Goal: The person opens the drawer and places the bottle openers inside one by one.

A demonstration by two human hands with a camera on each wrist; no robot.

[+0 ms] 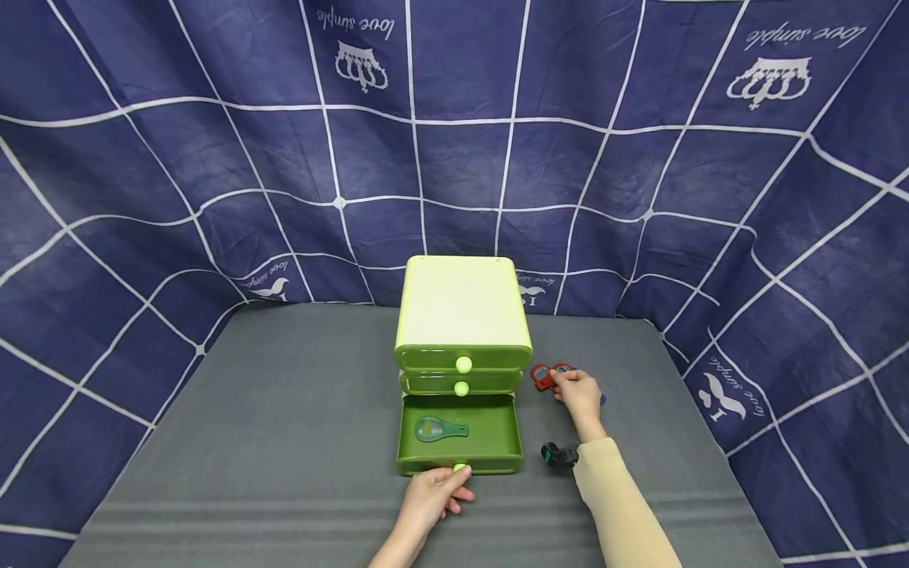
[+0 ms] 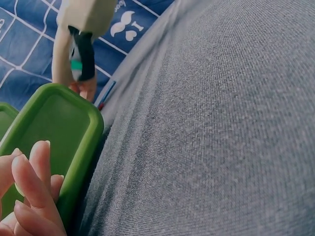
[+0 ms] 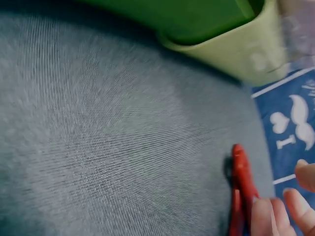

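Observation:
My left hand [image 1: 429, 498] pinches the round knob [image 1: 460, 467] of the bottom drawer [image 1: 490, 464], which is pulled out of a small green cabinet [image 1: 461, 300]. Inside that drawer lies a green tool [image 1: 447, 430] with an oval head and short handle, like a bottle opener. Right of the cabinet, my right hand [image 1: 578, 394] has its fingers on scissors [image 1: 543, 383] with red finger rings. A blue part of them shows beyond the hand; their middle is hidden. The right wrist view shows my fingertips [image 3: 263, 216] against the red handle [image 3: 242, 169], low over the cloth.
The two upper drawers [image 1: 426, 359] of the cabinet look closed or nearly so. A black device [image 1: 559, 455] with a green patch sits at my right wrist. Grey cloth [image 1: 305, 442] covers the table, and a blue curtain with white lines [image 1: 461, 158] hangs behind and at both sides.

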